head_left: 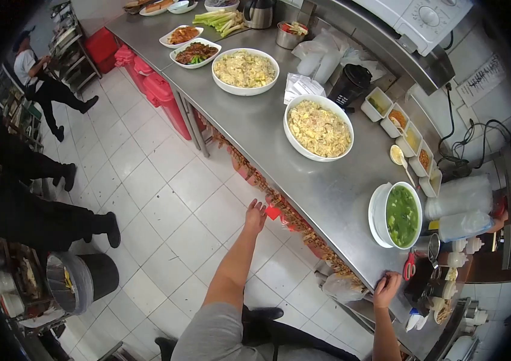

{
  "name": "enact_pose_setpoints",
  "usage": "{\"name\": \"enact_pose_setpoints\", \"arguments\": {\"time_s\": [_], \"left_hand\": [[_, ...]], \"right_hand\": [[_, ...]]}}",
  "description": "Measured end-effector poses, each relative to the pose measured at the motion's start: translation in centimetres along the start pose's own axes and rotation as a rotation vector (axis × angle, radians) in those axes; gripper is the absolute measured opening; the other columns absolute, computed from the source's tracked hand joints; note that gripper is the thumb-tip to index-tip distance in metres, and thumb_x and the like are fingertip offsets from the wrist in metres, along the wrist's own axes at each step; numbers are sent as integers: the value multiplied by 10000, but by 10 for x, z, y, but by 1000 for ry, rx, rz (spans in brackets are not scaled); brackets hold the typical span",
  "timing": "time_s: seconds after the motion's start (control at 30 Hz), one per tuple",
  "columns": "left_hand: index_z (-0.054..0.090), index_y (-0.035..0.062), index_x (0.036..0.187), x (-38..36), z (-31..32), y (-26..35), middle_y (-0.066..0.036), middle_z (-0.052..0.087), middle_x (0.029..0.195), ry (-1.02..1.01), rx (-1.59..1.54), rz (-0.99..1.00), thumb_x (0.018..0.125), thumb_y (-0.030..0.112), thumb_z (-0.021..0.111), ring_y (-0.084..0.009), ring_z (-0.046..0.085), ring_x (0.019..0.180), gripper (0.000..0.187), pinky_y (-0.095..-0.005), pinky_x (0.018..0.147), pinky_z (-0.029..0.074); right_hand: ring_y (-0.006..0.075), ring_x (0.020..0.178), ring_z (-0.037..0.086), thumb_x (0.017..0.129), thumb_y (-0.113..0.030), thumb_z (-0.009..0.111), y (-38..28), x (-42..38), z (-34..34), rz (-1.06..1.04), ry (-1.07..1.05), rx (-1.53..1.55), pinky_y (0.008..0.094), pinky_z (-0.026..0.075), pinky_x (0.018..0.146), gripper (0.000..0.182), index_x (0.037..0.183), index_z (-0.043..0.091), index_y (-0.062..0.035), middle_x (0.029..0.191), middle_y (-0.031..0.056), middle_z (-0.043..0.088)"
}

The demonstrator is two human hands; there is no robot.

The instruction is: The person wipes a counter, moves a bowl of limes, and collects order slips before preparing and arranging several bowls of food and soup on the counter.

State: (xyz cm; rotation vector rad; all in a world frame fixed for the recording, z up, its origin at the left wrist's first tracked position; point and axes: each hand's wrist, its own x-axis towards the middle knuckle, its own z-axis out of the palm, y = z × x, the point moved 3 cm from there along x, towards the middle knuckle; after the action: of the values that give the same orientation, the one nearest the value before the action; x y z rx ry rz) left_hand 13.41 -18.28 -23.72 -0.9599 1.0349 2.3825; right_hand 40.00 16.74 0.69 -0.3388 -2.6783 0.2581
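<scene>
My left hand hangs over the floor beside the counter, fingers loosely apart and holding nothing. On the counter's edge rests my right hand, its fingers curled in, with nothing visible in them. Red-handled scissors lie just beyond it. Close by stands a white bowl of green soup with pale pieces, next to the rim of a white plate. Farther along are a large bowl of fried rice and a second bowl of fried rice.
The steel counter also carries condiment tubs, a spoon, a black lidded cup and plated dishes. Plastic containers stand at the wall. Across the tiled aisle are a bin and several people.
</scene>
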Motion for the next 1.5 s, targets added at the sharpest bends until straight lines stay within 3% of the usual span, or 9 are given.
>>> {"name": "enact_pose_setpoints", "arguments": {"time_s": [0.17, 0.4, 0.5, 0.7, 0.8, 0.83, 0.97, 1.33, 1.5], "left_hand": [[255, 87, 1370, 22, 14, -12, -98, 319, 1397, -128, -167, -140, 960, 441, 245, -276, 375, 1230, 542, -472, 988, 290], [315, 89, 1349, 43, 26, -11, -79, 427, 1314, -92, -289, -170, 885, 635, 213, -295, 430, 1153, 724, -500, 986, 282], [352, 95, 1320, 74, 16, 19, -69, 444, 1293, -56, -339, 21, 856, 681, 206, -292, 415, 1163, 762, -505, 995, 262], [425, 129, 1238, 80, 9, 55, -72, 551, 1110, -224, -260, 2, 875, 642, 258, -215, 502, 1018, 650, -395, 855, 390], [344, 103, 1326, 53, 7, 58, -95, 504, 1205, -285, -269, 61, 860, 629, 367, -241, 449, 1138, 703, -428, 967, 314], [343, 95, 1323, 41, 4, 59, -99, 550, 1134, -328, -352, 70, 878, 439, 531, -230, 500, 1099, 594, -392, 935, 378], [358, 42, 1307, 15, -5, 61, -90, 607, 1009, -227, -210, 224, 796, 85, 681, -175, 605, 923, 606, -262, 777, 471], [426, -15, 1272, -5, -80, 84, -86, 658, 871, -35, 522, 424, 734, 82, 721, -111, 603, 746, 620, -211, 616, 463], [465, -20, 1222, -101, -50, 43, -111, 672, 840, -553, 872, 117, 704, -9, 716, -150, 641, 767, 576, -245, 675, 506]], "right_hand": [[358, 831, 437, 720, -28, 456, 2, 0, 3, 51, -6, 6, 416, 358, 773, 167, 879, 453, 24, 870, 193, 437], [346, 817, 432, 731, -42, 451, 4, 0, 4, 61, -12, 15, 406, 355, 763, 169, 888, 450, 22, 867, 186, 434], [338, 813, 432, 733, -48, 451, 2, 1, 3, 62, -17, 27, 404, 355, 756, 163, 881, 447, 22, 865, 180, 431], [335, 820, 427, 740, -36, 448, 6, -1, 3, 65, -37, 11, 383, 367, 751, 162, 890, 451, 26, 870, 180, 411], [339, 807, 433, 722, -52, 456, 1, 3, 1, 62, -26, -15, 409, 357, 743, 161, 866, 446, 18, 857, 184, 426], [339, 807, 433, 722, -52, 456, 2, 3, 1, 65, -18, -16, 409, 357, 743, 161, 866, 446, 18, 857, 184, 426], [346, 813, 439, 717, -47, 469, 3, 1, 1, 33, 18, -17, 413, 359, 736, 160, 864, 453, 15, 856, 185, 430], [365, 835, 468, 685, -44, 537, 6, -2, -5, 109, 58, 35, 431, 376, 743, 169, 849, 513, -14, 856, 186, 483], [328, 738, 494, 652, -56, 553, 11, -2, -5, 155, 153, 149, 417, 397, 694, 153, 801, 530, -28, 768, 141, 505]]}}
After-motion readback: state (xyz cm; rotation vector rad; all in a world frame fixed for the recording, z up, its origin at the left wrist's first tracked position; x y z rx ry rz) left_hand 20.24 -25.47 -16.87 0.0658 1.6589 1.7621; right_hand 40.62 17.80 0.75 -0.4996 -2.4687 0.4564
